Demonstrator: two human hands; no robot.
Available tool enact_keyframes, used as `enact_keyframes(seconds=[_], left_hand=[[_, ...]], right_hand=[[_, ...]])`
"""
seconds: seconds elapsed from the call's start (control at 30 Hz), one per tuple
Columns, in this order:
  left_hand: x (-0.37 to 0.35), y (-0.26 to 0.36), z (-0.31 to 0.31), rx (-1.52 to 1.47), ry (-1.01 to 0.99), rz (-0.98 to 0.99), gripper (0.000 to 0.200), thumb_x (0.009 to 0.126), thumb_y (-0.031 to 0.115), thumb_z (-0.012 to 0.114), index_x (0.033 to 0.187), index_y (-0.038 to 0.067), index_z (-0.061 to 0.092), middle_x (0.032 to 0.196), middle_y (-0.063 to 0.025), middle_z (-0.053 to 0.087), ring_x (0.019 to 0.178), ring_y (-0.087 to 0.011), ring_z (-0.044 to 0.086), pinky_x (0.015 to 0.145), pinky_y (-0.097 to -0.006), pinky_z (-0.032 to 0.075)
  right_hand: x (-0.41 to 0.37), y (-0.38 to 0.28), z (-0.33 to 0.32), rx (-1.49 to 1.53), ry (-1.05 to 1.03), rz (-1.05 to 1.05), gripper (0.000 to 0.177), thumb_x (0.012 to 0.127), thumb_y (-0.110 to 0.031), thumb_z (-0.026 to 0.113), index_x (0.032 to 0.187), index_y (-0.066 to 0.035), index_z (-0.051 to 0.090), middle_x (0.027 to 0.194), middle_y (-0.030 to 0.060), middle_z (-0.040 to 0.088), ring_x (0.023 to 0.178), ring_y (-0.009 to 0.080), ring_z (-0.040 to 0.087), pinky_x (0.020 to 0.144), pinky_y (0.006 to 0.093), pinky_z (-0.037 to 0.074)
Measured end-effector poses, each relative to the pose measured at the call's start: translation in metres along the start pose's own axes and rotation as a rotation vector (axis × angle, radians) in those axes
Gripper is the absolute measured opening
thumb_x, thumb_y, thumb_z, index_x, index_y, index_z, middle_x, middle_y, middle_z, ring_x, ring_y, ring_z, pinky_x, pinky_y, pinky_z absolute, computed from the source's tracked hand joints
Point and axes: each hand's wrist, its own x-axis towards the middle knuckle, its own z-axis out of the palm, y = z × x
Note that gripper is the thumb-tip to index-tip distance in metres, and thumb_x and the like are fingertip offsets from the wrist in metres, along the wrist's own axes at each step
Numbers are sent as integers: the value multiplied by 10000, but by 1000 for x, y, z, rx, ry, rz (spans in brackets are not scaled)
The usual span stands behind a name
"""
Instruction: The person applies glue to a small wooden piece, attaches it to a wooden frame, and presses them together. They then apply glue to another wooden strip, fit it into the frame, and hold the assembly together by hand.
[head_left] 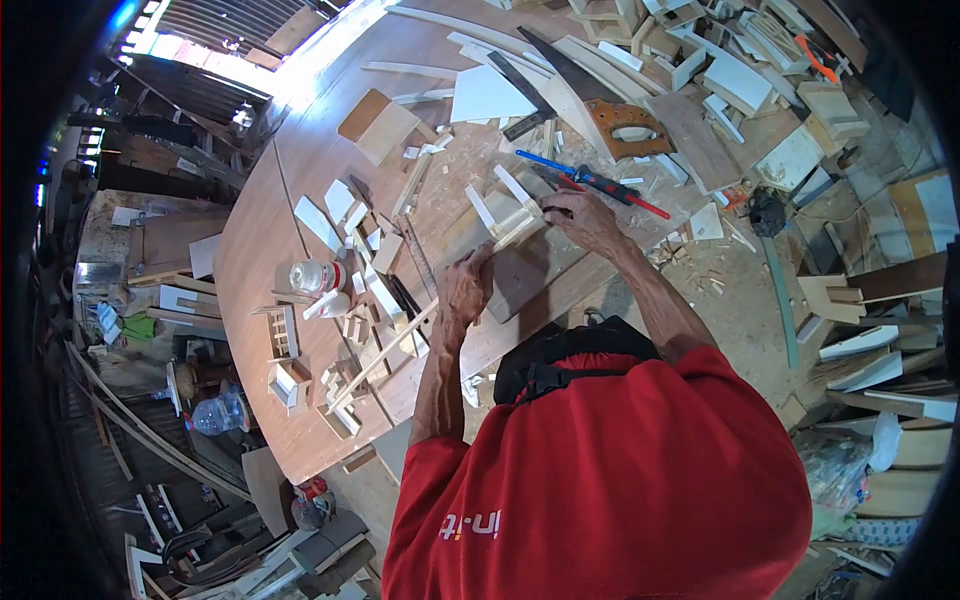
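My left hand (467, 285) is closed around a long thin wooden strip (380, 358), which slants from the lower left of the bench up past my fingers. Between my hands sits a small pale wooden frame (512, 215) with two upright arms, close against the strip's upper end. At its right side my right hand (585, 222) grips with bent fingers; its fingertips are partly hidden. Under the frame lies a flat board (520, 285) at the bench edge. Just beyond my right hand are a blue-and-black tool (600, 183) and a red stick-like piece (640, 204).
A handsaw (630, 130) lies beyond my right hand on the wooden bench (250, 260). To the left are a clear jar (312, 277), a white bottle (328, 304) and several wood offcuts. Wood scraps pile up at the upper right; a plastic jug (218, 413) stands off the bench's left side.
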Motion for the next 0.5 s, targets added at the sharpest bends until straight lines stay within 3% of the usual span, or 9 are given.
enact_keyframes(seconds=[0.2, 0.3, 0.37, 0.5], left_hand=[[1, 1, -1, 44, -20, -9, 281, 872, 172, 553, 1147, 133, 599, 907, -177, 650, 786, -386, 631, 664, -447, 502], [2, 1, -1, 29, -26, -19, 287, 877, 174, 546, 1157, 137, 597, 918, -172, 652, 786, -382, 633, 667, -447, 505], [2, 3, -2, 49, -44, -26, 284, 881, 178, 544, 1157, 136, 594, 926, -172, 652, 787, -379, 634, 665, -449, 505], [1, 6, -4, 43, -26, -11, 280, 888, 189, 539, 1157, 133, 590, 919, -166, 652, 780, -377, 634, 655, -451, 505]], right_hand=[[2, -3, -12, 45, 92, 52, 189, 838, -170, 601, 974, -63, 678, 874, 128, 670, 803, 299, 637, 708, 384, 495], [9, -1, -28, -143, 222, 112, 183, 844, -220, 598, 902, -66, 677, 834, 133, 671, 774, 317, 645, 676, 403, 496], [15, -7, -41, -335, 186, 330, 192, 857, -241, 589, 883, -69, 671, 838, 144, 670, 758, 323, 645, 674, 399, 498], [26, 2, -40, -460, 290, 282, 188, 864, -237, 552, 863, -65, 628, 815, 154, 652, 766, 342, 635, 687, 444, 488]])
